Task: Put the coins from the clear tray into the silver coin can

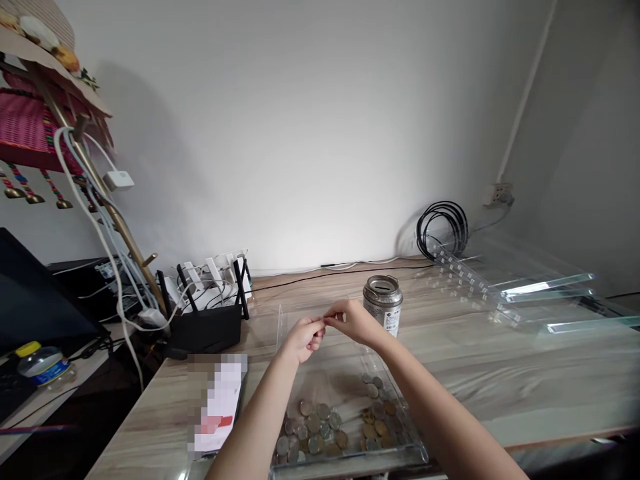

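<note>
My left hand (304, 339) and my right hand (353, 321) meet above a clear plastic tray (345, 363), both closed with fingertips pinched together. Whatever lies between the fingertips is too small to make out. Inside the tray's near end are several coins, silver ones (324, 412) toward the left and more brassy ones (380, 427) on the right. Just behind my right hand stands a metal can-shaped coin bank (383, 293), upright, with a slot in its lid. My right hand and forearm hide part of its lower side.
On the left are a black router (205, 330), white plugs and cables (215, 283), a pixelated flat item (220, 403) and a bottle (45, 365). Clear acrylic shelves (545, 290) lie at the right, near a black cable coil (443, 230). A wall rises behind the table.
</note>
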